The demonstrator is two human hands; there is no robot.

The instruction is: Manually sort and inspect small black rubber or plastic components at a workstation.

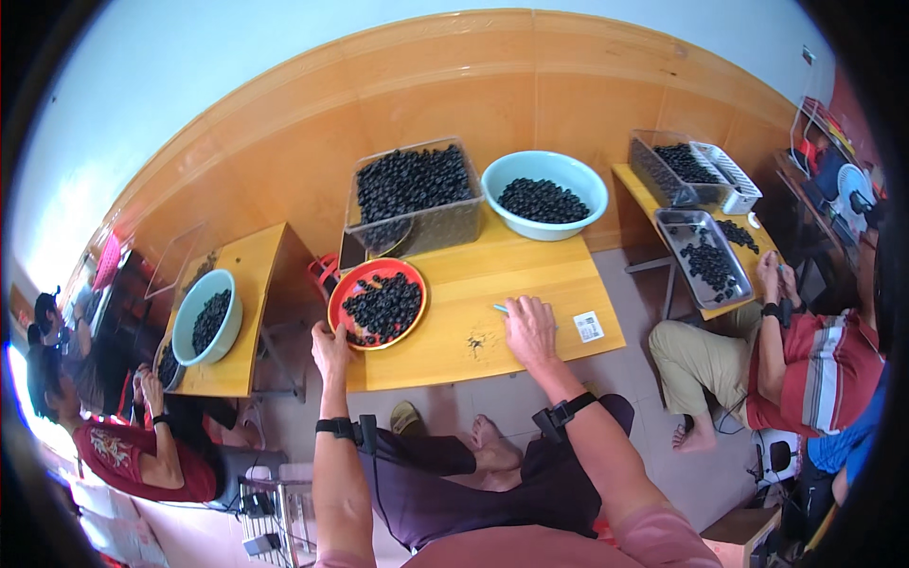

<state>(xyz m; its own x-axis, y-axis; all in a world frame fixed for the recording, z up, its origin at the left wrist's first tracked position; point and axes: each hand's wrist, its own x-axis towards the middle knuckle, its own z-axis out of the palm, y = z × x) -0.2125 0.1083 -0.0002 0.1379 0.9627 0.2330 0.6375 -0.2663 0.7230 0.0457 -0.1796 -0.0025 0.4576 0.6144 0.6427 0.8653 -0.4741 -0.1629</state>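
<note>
My left hand (331, 352) is closed on the near left rim of a round red tray (418, 331) with a yellowish edge. Small black oval pieces (383, 305) are heaped inside it. My right hand (531, 329) rests closed on the yellow table (445, 362), around a thin light-blue tool (500, 308); only its end shows past my fingers, so its kind is unclear. Dark crumbs (476, 343) are scattered on the wood left of that hand. Behind the tray stands a clear plastic bin (445, 227) full of black pieces, beside a pale blue basin (544, 229) holding more.
A white printed label (589, 328) lies near the table's right edge. At side tables, one person (142, 454) sits at left by another basin (227, 350), and one (805, 369) at right by a metal tray (696, 295). A slipper (407, 418) is on the floor.
</note>
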